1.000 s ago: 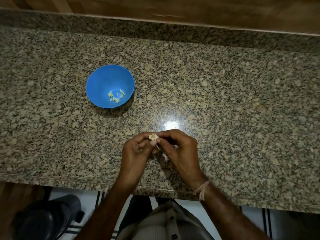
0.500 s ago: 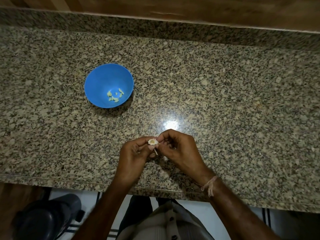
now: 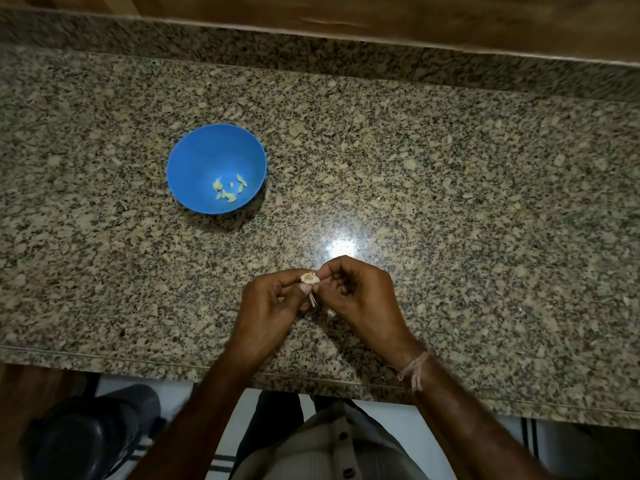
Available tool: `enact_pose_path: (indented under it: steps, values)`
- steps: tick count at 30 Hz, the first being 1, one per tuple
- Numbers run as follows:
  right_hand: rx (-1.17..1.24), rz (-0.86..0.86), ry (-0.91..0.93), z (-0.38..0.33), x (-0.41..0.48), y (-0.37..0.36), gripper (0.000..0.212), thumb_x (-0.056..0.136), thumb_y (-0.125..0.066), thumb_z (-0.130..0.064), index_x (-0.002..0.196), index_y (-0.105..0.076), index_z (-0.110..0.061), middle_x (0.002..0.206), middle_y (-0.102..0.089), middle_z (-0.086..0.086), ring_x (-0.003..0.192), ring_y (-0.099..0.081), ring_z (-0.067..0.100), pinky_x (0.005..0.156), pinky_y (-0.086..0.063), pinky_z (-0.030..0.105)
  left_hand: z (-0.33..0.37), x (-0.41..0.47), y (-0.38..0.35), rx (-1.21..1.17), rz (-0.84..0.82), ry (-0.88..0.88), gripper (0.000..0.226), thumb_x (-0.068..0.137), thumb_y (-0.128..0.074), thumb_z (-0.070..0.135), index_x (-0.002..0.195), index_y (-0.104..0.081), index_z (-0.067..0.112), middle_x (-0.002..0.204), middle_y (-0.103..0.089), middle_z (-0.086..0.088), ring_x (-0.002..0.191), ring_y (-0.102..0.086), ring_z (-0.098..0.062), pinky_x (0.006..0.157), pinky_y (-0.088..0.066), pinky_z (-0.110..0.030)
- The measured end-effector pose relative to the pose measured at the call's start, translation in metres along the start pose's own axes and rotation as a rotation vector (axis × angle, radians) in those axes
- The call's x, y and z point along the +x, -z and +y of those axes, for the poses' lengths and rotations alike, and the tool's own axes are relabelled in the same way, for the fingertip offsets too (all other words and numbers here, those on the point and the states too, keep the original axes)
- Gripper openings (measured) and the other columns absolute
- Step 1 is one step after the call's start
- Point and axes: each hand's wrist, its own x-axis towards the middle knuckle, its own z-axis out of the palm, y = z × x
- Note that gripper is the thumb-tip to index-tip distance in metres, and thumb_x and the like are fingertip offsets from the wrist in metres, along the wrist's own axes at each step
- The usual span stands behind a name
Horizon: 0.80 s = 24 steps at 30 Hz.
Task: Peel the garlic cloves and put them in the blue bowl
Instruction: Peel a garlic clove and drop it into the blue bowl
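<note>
We log a speckled brown granite tabletop [image 3: 450, 202] with a wooden wall [image 3: 415, 15] behind it. Our left hand [image 3: 270, 306] and right hand [image 3: 360, 296] together pinch a small pale garlic clove [image 3: 309, 278]. A round blue plastic bowl [image 3: 207, 157] stands well apart.

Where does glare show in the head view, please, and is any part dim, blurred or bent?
Head view: a bright glare spot sits on the granite countertop beyond the right hand; the scene is dim, darkest below the counter edge; the blue bowl throws a soft shadow to its right; the counter edges curve with the wide lens; the garlic, pinched with the left hand too, looks sharp.
</note>
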Motion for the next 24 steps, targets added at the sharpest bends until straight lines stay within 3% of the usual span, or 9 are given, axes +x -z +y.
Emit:
enact_pose_path:
  steps: [2, 5, 8, 12, 20, 22, 24]
  values:
    - [0.003, 0.007, -0.001, 0.001, 0.0, -0.001, 0.01, 0.091, -0.079, -0.005, 0.098, -0.075, -0.011, 0.083, -0.074, 0.004, 0.076, -0.068, 0.022, 0.071, -0.059, 0.027, -0.001, 0.003, 0.0, 0.033, 0.007, -0.022, 0.025, 0.102, -0.063, 0.007, 0.116, -0.079, 0.021, 0.098, -0.081, 0.008, 0.09, -0.077, -0.011, 0.074, -0.061, -0.024]
    - [0.019, 0.018, -0.005, 0.004, 0.0, -0.002, 0.01, 0.09, -0.08, -0.005, 0.097, -0.075, -0.011, 0.082, -0.073, 0.004, 0.071, -0.064, 0.012, 0.068, -0.056, 0.024, -0.002, 0.004, 0.001, 0.066, 0.009, -0.031, 0.025, 0.101, -0.065, 0.006, 0.117, -0.079, 0.019, 0.097, -0.081, 0.009, 0.09, -0.078, -0.01, 0.074, -0.059, -0.021]
    - [0.007, 0.012, -0.02, 0.009, 0.002, -0.003, 0.01, 0.09, -0.08, -0.006, 0.096, -0.074, -0.011, 0.082, -0.072, 0.004, 0.072, -0.063, 0.008, 0.068, -0.056, 0.023, -0.007, 0.006, -0.001, 0.067, 0.017, 0.005, 0.024, 0.1, -0.066, 0.007, 0.118, -0.079, 0.016, 0.099, -0.081, 0.007, 0.092, -0.078, -0.011, 0.08, -0.062, -0.028]
    - [0.05, 0.001, -0.072, 0.017, 0.01, -0.006, 0.013, 0.09, -0.079, -0.007, 0.1, -0.074, -0.013, 0.086, -0.071, 0.009, 0.075, -0.062, 0.01, 0.071, -0.059, 0.032, -0.016, 0.009, -0.003, -0.051, -0.004, 0.103, 0.019, 0.104, -0.062, 0.01, 0.112, -0.079, 0.011, 0.092, -0.081, -0.003, 0.087, -0.078, -0.02, 0.081, -0.064, -0.04]
    - [0.05, 0.157, -0.04, 0.022, 0.015, -0.02, 0.007, 0.092, -0.081, -0.015, 0.095, -0.075, -0.013, 0.084, -0.075, 0.0, 0.077, -0.072, 0.02, 0.068, -0.06, 0.029, -0.023, 0.017, -0.011, -0.289, 0.088, 0.254, 0.021, 0.102, -0.066, 0.02, 0.115, -0.075, 0.005, 0.098, -0.081, -0.01, 0.096, -0.078, -0.026, 0.081, -0.063, -0.034]
    - [0.073, 0.185, -0.046, 0.023, 0.013, -0.018, 0.006, 0.093, -0.079, -0.015, 0.096, -0.075, -0.014, 0.086, -0.076, 0.0, 0.081, -0.073, 0.02, 0.072, -0.062, 0.032, -0.022, 0.023, -0.011, -0.161, 0.181, 0.211, 0.019, 0.101, -0.069, 0.023, 0.11, -0.076, 0.009, 0.092, -0.081, -0.004, 0.088, -0.078, -0.02, 0.072, -0.06, -0.025]
    - [0.065, 0.186, -0.048, 0.028, 0.008, -0.011, 0.003, 0.095, -0.078, -0.015, 0.097, -0.076, -0.016, 0.088, -0.077, -0.001, 0.085, -0.074, 0.02, 0.077, -0.062, 0.032, -0.021, 0.031, -0.008, 0.179, 0.304, 0.088, 0.013, 0.098, -0.071, 0.027, 0.104, -0.076, 0.015, 0.082, -0.077, 0.005, 0.076, -0.073, -0.008, 0.064, -0.052, -0.016]
